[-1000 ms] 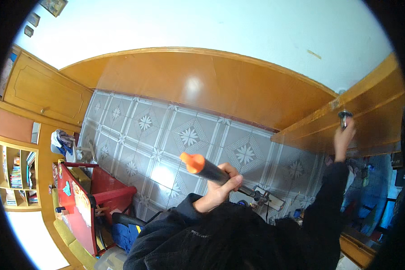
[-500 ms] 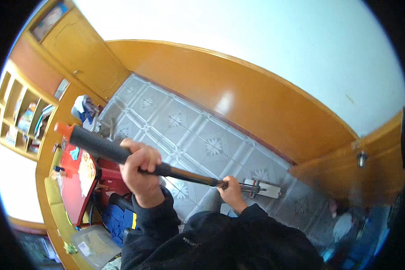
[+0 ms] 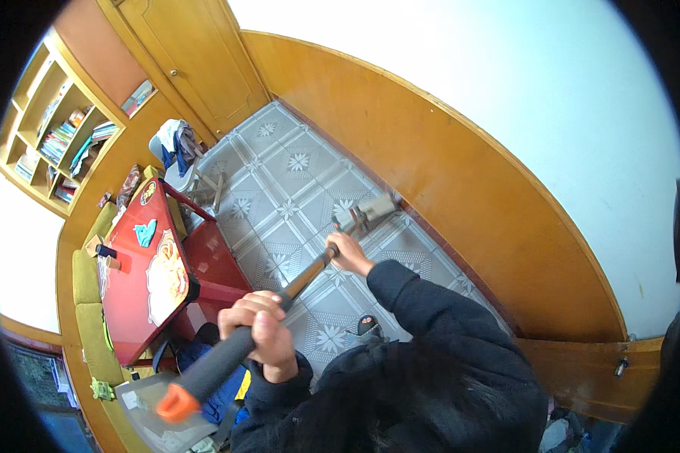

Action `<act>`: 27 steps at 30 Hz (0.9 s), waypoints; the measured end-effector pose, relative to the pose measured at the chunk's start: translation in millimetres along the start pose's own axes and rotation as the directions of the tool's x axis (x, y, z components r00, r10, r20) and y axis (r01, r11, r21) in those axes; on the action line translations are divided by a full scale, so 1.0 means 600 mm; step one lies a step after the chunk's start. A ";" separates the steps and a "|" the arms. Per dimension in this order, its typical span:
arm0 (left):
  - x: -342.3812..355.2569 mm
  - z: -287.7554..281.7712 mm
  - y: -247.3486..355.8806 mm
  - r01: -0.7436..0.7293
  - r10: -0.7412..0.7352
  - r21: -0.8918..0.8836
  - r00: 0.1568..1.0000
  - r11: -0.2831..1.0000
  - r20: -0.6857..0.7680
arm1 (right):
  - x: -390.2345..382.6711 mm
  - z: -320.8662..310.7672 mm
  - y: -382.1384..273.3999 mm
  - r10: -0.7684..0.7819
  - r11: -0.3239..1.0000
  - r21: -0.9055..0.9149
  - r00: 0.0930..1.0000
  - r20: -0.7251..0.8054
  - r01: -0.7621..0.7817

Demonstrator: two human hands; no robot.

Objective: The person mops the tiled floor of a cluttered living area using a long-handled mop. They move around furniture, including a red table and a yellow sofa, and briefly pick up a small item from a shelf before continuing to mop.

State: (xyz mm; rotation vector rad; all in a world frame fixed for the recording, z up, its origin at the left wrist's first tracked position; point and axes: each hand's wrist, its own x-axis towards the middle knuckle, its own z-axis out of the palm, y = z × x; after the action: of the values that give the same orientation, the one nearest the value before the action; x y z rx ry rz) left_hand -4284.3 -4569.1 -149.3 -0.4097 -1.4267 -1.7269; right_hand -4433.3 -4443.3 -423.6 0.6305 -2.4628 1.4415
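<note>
A long mop (image 3: pixel 307 279) runs slantwise across the view, with a black foam grip, an orange end cap and a brown pole. Its blurred pale head (image 3: pixel 375 210) is on the tiled floor (image 3: pixel 295 196), close to the foot of the wood-panelled wall. My left hand (image 3: pixel 264 332) is closed round the foam grip near the top. Farther down the pole, my right hand (image 3: pixel 347 254) is wrapped round it, just behind the head. The mop's orange cap (image 3: pixel 177 404) points toward the lower left.
A red table (image 3: pixel 132 294) with a blue cloth and cups stands on the left, beside a green bench (image 3: pixel 89 332). A chair (image 3: pixel 180 170) piled with clothes stands near the wooden door (image 3: pixel 193 60). A clear plastic bin (image 3: pixel 155 400) is at the lower left.
The mop has swung round: its head went from the right, near my feet, to farther ahead by the wall panel, and its capped end came down nearer me. Both hands kept their hold.
</note>
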 end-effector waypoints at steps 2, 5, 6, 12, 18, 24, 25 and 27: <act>0.019 0.002 -0.081 0.083 -0.087 0.052 0.993 0.995 0.079 | 0.092 0.029 0.079 -0.043 0.998 0.037 0.999 0.013 0.042; 0.060 0.010 -0.191 0.098 -0.116 0.111 0.978 0.989 0.171 | 0.227 0.073 0.192 -0.068 0.997 0.050 0.997 0.045 0.066; 0.073 0.022 -0.225 0.090 -0.112 0.126 0.977 0.988 0.182 | 0.269 0.080 0.226 -0.092 0.994 0.053 0.996 0.020 0.091; 0.164 0.091 -0.495 0.112 -0.138 0.144 0.972 0.983 0.188 | 0.434 0.149 0.469 -0.091 0.990 0.106 0.996 0.023 0.088; 0.364 0.103 -0.587 0.075 -0.074 0.144 0.997 0.987 -0.013 | 0.527 0.136 0.435 -0.053 0.998 0.022 0.998 0.028 0.052; 0.455 0.067 -0.550 0.147 -0.143 -0.015 0.980 0.989 0.138 | 0.459 0.097 0.324 0.109 0.994 -0.020 0.994 0.005 -0.109; 0.454 0.067 -0.542 0.189 -0.177 -0.067 0.972 0.980 0.156 | 0.435 0.095 0.320 0.128 0.992 -0.015 0.992 -0.025 -0.128; 0.449 0.074 -0.530 0.211 -0.178 -0.124 0.955 0.970 0.235 | 0.382 0.094 0.314 0.170 0.985 -0.003 0.981 -0.091 -0.171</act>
State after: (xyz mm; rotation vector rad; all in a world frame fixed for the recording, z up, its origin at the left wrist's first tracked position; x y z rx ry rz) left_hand -4698.4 -4633.2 -152.5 -0.5746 -1.5444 -2.0064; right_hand -4722.3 -4469.8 -507.1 0.3505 -2.5028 1.4806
